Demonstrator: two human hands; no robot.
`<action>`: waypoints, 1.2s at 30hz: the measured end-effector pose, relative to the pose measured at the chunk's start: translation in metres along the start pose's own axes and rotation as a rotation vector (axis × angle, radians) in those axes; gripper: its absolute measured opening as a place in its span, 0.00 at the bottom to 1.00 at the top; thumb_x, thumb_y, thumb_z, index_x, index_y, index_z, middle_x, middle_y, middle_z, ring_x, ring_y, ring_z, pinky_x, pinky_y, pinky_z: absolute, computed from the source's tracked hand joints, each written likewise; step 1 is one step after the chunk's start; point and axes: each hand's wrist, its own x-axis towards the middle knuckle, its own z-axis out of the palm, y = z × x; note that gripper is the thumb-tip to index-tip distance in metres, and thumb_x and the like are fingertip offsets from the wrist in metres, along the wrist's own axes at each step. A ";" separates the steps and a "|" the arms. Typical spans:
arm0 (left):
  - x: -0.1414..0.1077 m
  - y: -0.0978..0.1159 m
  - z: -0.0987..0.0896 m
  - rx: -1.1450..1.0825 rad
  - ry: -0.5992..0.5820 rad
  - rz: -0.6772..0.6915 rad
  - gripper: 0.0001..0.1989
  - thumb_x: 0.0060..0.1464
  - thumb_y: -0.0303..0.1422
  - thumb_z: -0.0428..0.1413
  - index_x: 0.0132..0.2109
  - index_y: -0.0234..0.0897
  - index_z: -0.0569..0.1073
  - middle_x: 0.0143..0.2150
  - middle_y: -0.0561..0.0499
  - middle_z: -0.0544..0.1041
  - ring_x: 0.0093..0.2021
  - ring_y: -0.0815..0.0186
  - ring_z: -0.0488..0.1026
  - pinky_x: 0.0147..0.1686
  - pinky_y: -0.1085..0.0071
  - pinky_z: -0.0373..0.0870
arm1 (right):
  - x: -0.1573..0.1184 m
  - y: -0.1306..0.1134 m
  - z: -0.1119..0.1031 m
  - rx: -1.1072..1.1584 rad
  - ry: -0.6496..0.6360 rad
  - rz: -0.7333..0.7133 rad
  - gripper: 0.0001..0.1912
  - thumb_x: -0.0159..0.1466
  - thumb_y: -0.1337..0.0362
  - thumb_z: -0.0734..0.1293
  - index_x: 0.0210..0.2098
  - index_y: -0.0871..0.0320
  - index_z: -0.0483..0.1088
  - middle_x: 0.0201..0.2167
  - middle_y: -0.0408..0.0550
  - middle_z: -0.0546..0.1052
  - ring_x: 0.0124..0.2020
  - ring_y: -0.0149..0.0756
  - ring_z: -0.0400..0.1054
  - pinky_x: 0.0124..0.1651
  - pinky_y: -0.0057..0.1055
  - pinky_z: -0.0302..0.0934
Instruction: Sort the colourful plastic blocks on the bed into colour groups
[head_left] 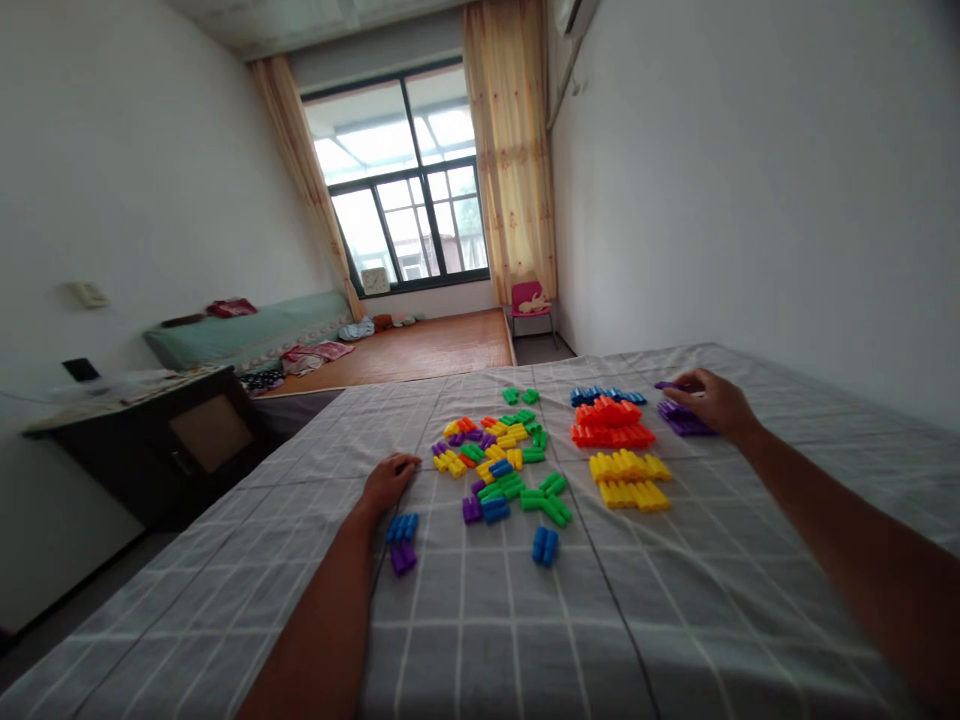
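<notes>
My right hand (709,402) pinches a purple plastic block (665,385) at the far right, just over a stack of purple blocks (686,419). On the cloth left of the mixed pile, my left hand (387,482) rests with its fingers loosely extended and nothing visible in them. Beside that hand are some yellow blocks (450,462), and nearer to me lie blue blocks (403,527) and a purple piece (403,558). Sorted rows stand left of my right hand: blue (606,396), orange-red (611,424) and yellow (628,480).
Loose green blocks (547,498) lie mid-table, with a blue piece (545,546) closer to me. A grey checked cloth (480,640) covers the table. Beyond are a wooden bed platform (442,345), a pink chair (527,296) and a dark cabinet (150,450) on the left.
</notes>
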 end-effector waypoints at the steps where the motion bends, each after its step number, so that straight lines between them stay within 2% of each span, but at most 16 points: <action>1: 0.000 -0.001 0.000 0.000 -0.002 0.001 0.20 0.53 0.42 0.47 0.42 0.38 0.79 0.45 0.46 0.79 0.47 0.59 0.75 0.49 0.65 0.69 | -0.001 0.012 -0.006 -0.016 0.035 0.041 0.16 0.52 0.48 0.68 0.31 0.54 0.69 0.32 0.50 0.78 0.36 0.45 0.73 0.38 0.38 0.65; 5: 0.004 -0.007 -0.002 0.022 -0.012 -0.004 0.22 0.52 0.47 0.47 0.43 0.41 0.79 0.46 0.48 0.79 0.48 0.58 0.74 0.50 0.64 0.69 | -0.004 0.049 -0.031 -0.043 0.083 0.158 0.17 0.51 0.49 0.69 0.31 0.56 0.70 0.31 0.50 0.78 0.34 0.43 0.73 0.36 0.36 0.64; 10: 0.011 -0.013 -0.003 0.059 -0.024 -0.024 0.23 0.50 0.49 0.48 0.43 0.42 0.79 0.47 0.48 0.79 0.47 0.57 0.75 0.49 0.64 0.70 | -0.003 0.068 -0.051 -0.098 -0.021 0.201 0.14 0.50 0.53 0.70 0.30 0.57 0.70 0.30 0.48 0.77 0.32 0.39 0.72 0.34 0.32 0.62; 13: 0.011 -0.012 -0.004 0.076 -0.018 -0.029 0.23 0.49 0.49 0.48 0.42 0.42 0.79 0.47 0.48 0.79 0.47 0.57 0.75 0.49 0.64 0.71 | -0.006 0.064 -0.045 -0.192 -0.097 0.141 0.13 0.50 0.55 0.70 0.29 0.56 0.70 0.29 0.46 0.77 0.32 0.37 0.71 0.33 0.30 0.61; 18: 0.011 -0.008 -0.005 0.085 -0.014 -0.036 0.22 0.49 0.49 0.48 0.42 0.43 0.79 0.47 0.49 0.79 0.46 0.57 0.76 0.47 0.64 0.71 | -0.018 0.040 -0.024 -0.392 -0.221 -0.089 0.12 0.53 0.54 0.69 0.30 0.55 0.70 0.33 0.46 0.76 0.36 0.37 0.69 0.35 0.29 0.58; 22: 0.011 -0.008 -0.005 0.086 -0.018 -0.030 0.22 0.49 0.49 0.48 0.41 0.44 0.79 0.46 0.49 0.79 0.46 0.57 0.75 0.47 0.65 0.71 | -0.026 0.026 -0.017 -0.552 -0.204 -0.129 0.14 0.54 0.51 0.70 0.31 0.55 0.71 0.36 0.50 0.76 0.40 0.42 0.67 0.37 0.32 0.56; 27: 0.011 -0.016 -0.002 0.095 -0.025 -0.027 0.24 0.51 0.49 0.47 0.44 0.42 0.79 0.47 0.48 0.78 0.45 0.57 0.75 0.47 0.65 0.71 | -0.024 0.034 -0.020 -0.507 -0.222 -0.077 0.19 0.54 0.45 0.68 0.34 0.54 0.73 0.38 0.49 0.76 0.42 0.42 0.67 0.37 0.32 0.56; 31: 0.012 -0.019 0.000 0.101 -0.029 -0.016 0.24 0.52 0.49 0.47 0.45 0.41 0.78 0.48 0.47 0.78 0.47 0.58 0.75 0.48 0.65 0.70 | -0.021 0.046 -0.021 -0.426 -0.267 -0.096 0.15 0.56 0.49 0.68 0.37 0.51 0.75 0.40 0.46 0.77 0.42 0.39 0.68 0.39 0.30 0.58; 36: 0.008 -0.009 -0.001 0.102 -0.042 -0.022 0.25 0.52 0.47 0.46 0.45 0.38 0.78 0.48 0.45 0.78 0.48 0.58 0.74 0.49 0.66 0.69 | -0.025 0.054 -0.019 -0.392 -0.256 -0.155 0.12 0.56 0.53 0.68 0.36 0.50 0.76 0.42 0.45 0.77 0.44 0.41 0.68 0.41 0.32 0.60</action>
